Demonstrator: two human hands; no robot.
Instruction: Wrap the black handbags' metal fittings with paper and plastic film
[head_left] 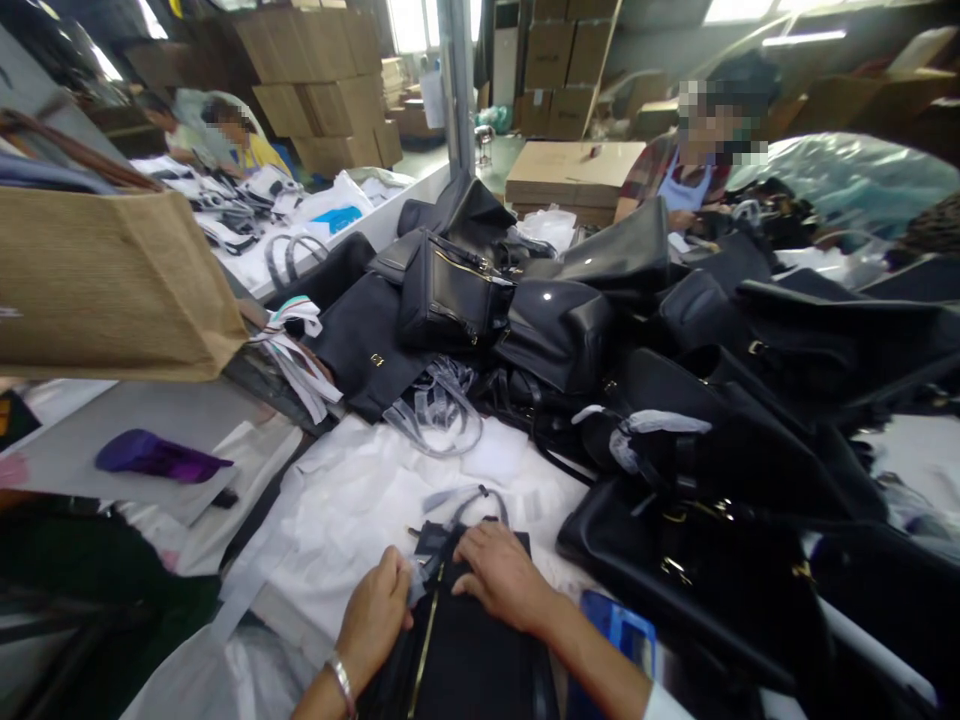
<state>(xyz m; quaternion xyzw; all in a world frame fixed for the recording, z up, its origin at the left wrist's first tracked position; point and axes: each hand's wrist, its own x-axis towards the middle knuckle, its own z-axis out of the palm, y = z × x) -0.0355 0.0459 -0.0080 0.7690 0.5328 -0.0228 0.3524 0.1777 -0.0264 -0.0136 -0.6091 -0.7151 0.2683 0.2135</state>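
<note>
A black bag with a gold zipper lies right in front of me on white wrapping sheets. My left hand, with a bracelet at the wrist, is closed at the bag's upper left. Its fingers pinch a bit of clear plastic wrap beside the zipper. On the upper part of the bag rests my right hand, its fingers bent over the black material and gripping it. Beyond the hands, a thin grey strap loop sticks up from the bag's top.
Black leather bags are heaped across the back and right. A tan fabric bag hangs in at the left, above a purple object. Something blue lies right of my arm. A co-worker sits across the table.
</note>
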